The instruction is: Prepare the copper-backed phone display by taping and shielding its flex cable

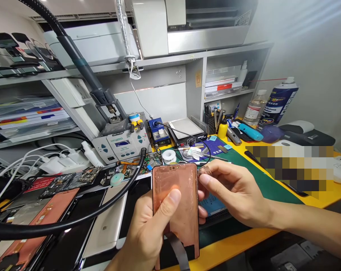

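Observation:
My left hand (149, 226) grips a phone screen (184, 214) by its left side, thumb pressed flat on the copper-coloured back and fingertips showing past the right edge. The panel is held upright over the bench, with streaky residue near its top. A dark flex cable (179, 248) hangs from its lower part. Beside the screen's upper right edge, my right hand (239, 194) pinches a small brownish scrap (205, 171) between thumb and forefinger. Whether the scrap is still joined to the screen I cannot tell.
A hot-air station (125, 145) stands behind, its black hose (114, 207) looping across the left side. Phone parts and a gold phone back (105, 222) lie there. Under my hands is a green mat (267, 188). A spray can (279, 101) stands at the right.

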The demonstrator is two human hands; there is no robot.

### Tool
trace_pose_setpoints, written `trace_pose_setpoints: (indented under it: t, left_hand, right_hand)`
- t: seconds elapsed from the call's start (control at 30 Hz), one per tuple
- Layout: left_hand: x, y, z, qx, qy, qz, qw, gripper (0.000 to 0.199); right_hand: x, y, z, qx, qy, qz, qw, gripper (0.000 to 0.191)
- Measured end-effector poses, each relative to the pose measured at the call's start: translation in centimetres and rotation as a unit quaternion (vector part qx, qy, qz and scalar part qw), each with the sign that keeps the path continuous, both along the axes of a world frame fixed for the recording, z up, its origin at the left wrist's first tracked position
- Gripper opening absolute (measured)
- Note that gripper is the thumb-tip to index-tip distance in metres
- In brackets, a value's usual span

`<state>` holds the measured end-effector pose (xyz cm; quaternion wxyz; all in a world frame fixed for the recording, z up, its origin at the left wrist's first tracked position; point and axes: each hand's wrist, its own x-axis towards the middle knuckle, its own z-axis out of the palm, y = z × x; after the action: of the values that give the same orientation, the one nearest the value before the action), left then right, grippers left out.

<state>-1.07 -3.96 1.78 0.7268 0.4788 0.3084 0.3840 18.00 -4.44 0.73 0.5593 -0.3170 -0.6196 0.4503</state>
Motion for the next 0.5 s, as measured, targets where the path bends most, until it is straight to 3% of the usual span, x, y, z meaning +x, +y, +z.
trace_pose_setpoints:
  t: [0.2,0.5]
  left_hand:
    - [-0.36,0.27,0.57,-0.032,-0.030,-0.036,0.998,0.039]
    - [-0.51,0.37,0.74,-0.040,-0.049,-0.037,0.997,0.035]
  right_hand:
    - [0.16,0.25,0.21,0.003,-0.049,-0.046,0.998,0.018]
    - [0.14,0.30,0.16,0.005,-0.046,-0.042,0.998,0.019]
